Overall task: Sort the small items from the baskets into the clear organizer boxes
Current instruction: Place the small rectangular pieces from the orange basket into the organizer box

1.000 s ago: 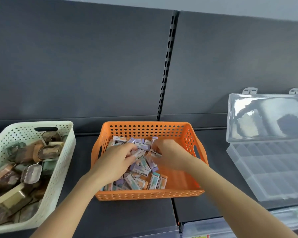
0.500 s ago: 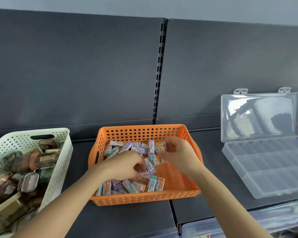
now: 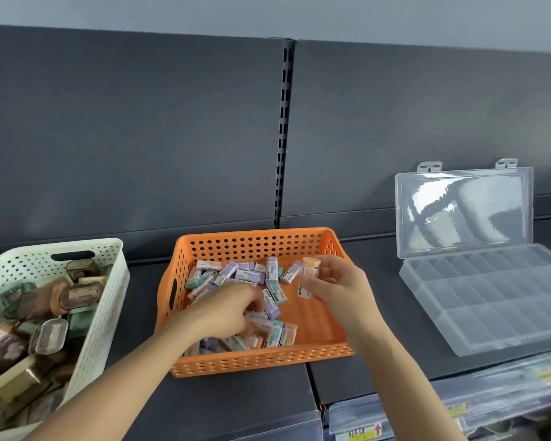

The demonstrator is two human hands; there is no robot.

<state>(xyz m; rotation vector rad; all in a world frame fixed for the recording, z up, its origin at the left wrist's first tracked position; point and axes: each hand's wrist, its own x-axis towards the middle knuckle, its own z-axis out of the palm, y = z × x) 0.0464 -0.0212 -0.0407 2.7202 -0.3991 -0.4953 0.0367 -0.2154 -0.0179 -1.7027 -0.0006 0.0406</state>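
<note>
Head view: an orange basket sits mid-shelf, its back wall near the shelf's rear edge and its front wall toward the front edge. Inside it lies a loose heap of erasers in purple, teal and orange sleeves, thickest along the back wall and in the front left corner; the floor on the basket's right side is bare. The left hand reaches into the heap from the front left, fingers curled down among the erasers, but blur hides whether it grips any. The right hand hovers over the basket's right rear part and pinches an orange-capped eraser between thumb and fingers, raised clear of the heap, with what looks like a second eraser held just beneath it. A white basket stands at the shelf's left edge, well apart from the orange one, filled with brownish and clear-lidded cases. Toward the shelf's right edge lies the clear organizer, its divided tray flat and its lid open, upright against the dark back panel. A slotted strip runs up the panel behind the orange basket.
</note>
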